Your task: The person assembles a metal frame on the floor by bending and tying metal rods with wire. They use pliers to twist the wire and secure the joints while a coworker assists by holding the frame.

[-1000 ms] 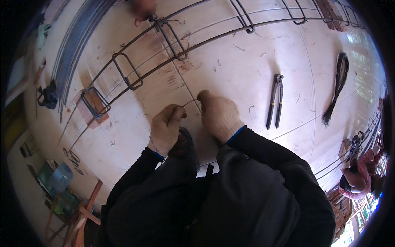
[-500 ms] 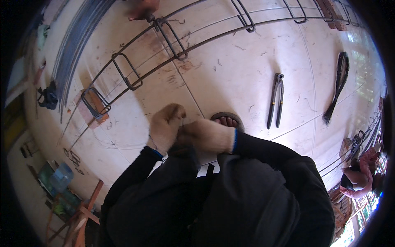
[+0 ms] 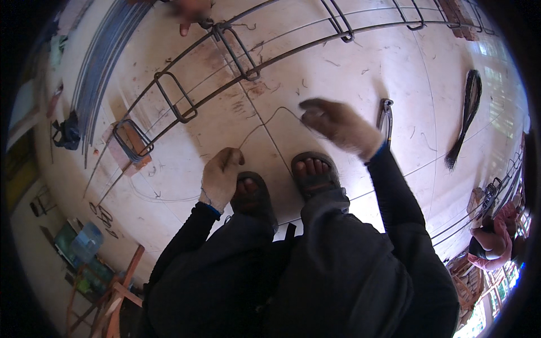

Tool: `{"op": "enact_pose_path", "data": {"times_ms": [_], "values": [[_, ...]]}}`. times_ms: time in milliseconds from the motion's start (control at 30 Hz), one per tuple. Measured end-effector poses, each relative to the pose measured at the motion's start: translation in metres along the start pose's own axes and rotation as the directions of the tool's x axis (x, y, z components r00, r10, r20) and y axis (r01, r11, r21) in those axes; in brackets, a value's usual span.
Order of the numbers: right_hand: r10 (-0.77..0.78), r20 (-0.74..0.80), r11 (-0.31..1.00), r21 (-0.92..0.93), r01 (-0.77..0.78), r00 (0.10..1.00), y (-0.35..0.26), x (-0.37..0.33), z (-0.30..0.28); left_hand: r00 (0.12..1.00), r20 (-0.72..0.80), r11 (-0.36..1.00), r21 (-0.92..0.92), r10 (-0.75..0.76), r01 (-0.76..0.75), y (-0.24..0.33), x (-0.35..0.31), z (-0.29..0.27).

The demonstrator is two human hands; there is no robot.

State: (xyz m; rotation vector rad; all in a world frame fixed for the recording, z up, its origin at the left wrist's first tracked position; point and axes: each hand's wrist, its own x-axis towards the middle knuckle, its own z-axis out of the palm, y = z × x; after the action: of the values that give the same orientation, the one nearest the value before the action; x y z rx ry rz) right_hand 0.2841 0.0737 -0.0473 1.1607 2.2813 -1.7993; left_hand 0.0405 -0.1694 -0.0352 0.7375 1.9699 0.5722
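A thin tie wire (image 3: pixel 265 124) arcs between my hands above the pale floor. My left hand (image 3: pixel 220 177), in a cream glove with dark fingertips, is closed and pinches the wire near my left foot. Farther up and to the right, my right hand (image 3: pixel 341 127), gloved the same way and smeared by motion, closes on the wire's other part. More thin wire loops from my left hand out over the floor to the left. Just right of my right hand lies a pair of pincers (image 3: pixel 386 115), its handles partly hidden behind the glove and sleeve.
A long rebar cage (image 3: pixel 239 79) with stirrups crosses the floor ahead, propped on bricks (image 3: pixel 133 149). Another person's hand (image 3: pixel 191 10) touches it. A bundle of dark wire (image 3: pixel 466 115) lies right; rebars (image 3: pixel 107 62) lie far left. A person (image 3: pixel 496 239) crouches far right.
My hands were close together by my knees. My right hand has swung right and away, stretching the wire between them and partly covering the pincers. The left has barely moved.
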Motion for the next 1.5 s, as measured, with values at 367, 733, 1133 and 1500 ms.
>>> {"op": "enact_pose_path", "data": {"times_ms": [367,733,1133,1500], "values": [[-0.333,-0.023,0.877,-0.375,0.301,0.943,-0.055,0.004,0.07,0.985,0.121,0.98,-0.145,-0.12,0.137,0.051,-0.006,0.0],[-0.263,0.034,0.959,-0.099,0.265,0.964,-0.035,0.007,0.058,0.99,-0.003,0.99,-0.013,0.138,-0.138,0.053,-0.017,0.001],[-0.213,-0.384,0.974,-0.154,0.166,0.898,0.002,0.011,0.04,0.992,0.057,0.989,0.087,0.115,-0.119,0.033,-0.01,-0.007],[-0.427,-0.477,0.895,-0.344,0.284,0.768,-0.043,-0.01,0.043,0.997,0.071,0.999,-0.035,0.021,-0.018,0.008,-0.005,-0.008]]}}
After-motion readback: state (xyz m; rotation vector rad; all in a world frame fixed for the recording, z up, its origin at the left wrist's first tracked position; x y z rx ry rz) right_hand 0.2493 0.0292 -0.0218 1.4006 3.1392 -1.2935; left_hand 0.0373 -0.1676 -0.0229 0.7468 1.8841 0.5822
